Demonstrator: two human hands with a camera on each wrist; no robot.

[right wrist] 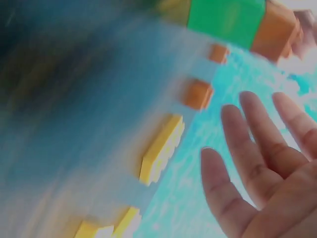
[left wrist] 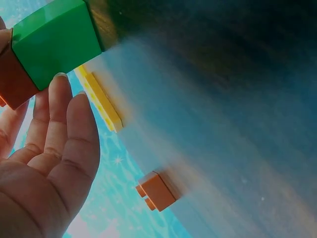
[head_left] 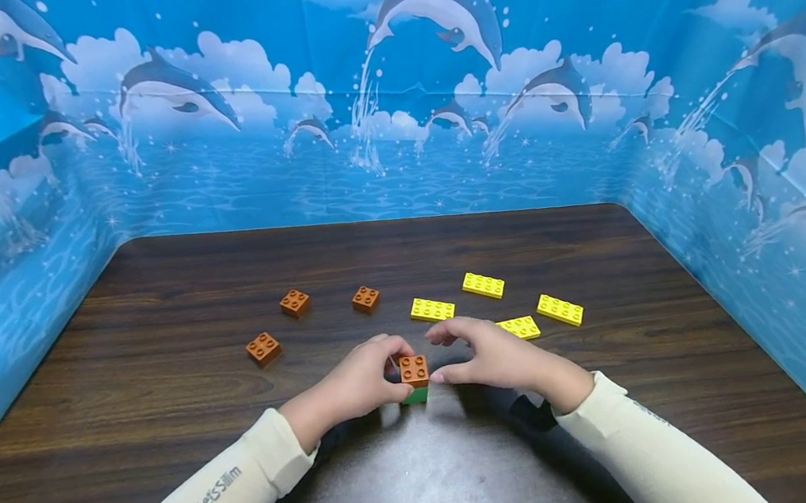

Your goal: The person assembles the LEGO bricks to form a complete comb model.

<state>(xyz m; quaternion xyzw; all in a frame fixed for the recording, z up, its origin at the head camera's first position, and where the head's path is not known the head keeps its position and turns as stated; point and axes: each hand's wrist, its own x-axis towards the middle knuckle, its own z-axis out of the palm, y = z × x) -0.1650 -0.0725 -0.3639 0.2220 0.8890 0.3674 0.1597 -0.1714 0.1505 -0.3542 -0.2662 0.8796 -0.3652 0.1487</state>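
An orange-brown toy brick (head_left: 413,371) with four studs sits on top of a green block (left wrist: 57,42), standing on the table near its front. My left hand (head_left: 358,381) holds the orange-brown brick from the left, thumb at the front and index finger behind; its other fingertips reach the green block's edge in the left wrist view. To the right of the stack, my right hand (head_left: 497,353) holds nothing, its thumb tip close to the brick's side. The right wrist view shows its fingers (right wrist: 260,168) spread and apart from the green block.
Three loose orange-brown bricks, one nearest at the left (head_left: 263,349), lie beyond my left hand. Several flat yellow bricks (head_left: 483,285) lie beyond my right hand, one partly hidden by it. A dolphin-printed blue sheet (head_left: 364,173) surrounds the dark wooden table (head_left: 178,310) at back and sides.
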